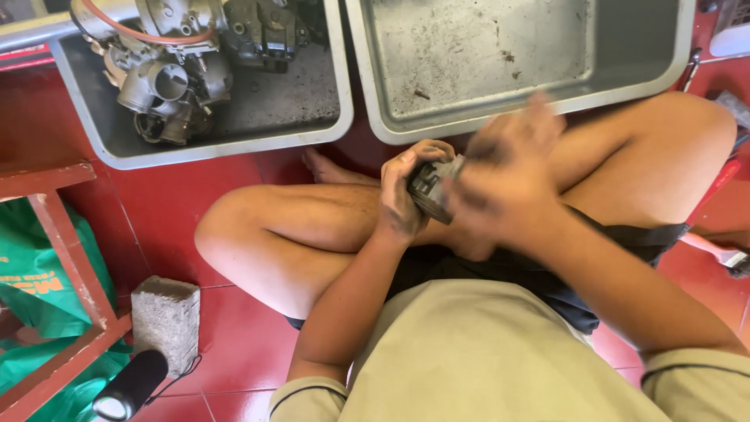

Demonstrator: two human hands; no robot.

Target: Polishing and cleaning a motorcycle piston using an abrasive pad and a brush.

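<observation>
Left hand (402, 195) clamps a dark ribbed part (432, 187); blurred right hand (504, 168) covers it, grip unclear. Green bag (39, 289) at nine o'clock bears yellow lettering.

You hold a small dark grey metal part (431, 187), ribbed and grimy. It sits tilted above your crossed legs. Motion blur hides its right side.

Two grey metal trays sitting on red tile floor: left tray (117, 148), right tray (484, 117). Carburetors piling in left tray (168, 82): at least three, exact count unclear. One dark ribbed part (430, 187) lying between two hands: left hand (402, 191), right hand (508, 168). One grey stone block (166, 316). One black cylinder (131, 387). One green bag (39, 289).
</observation>
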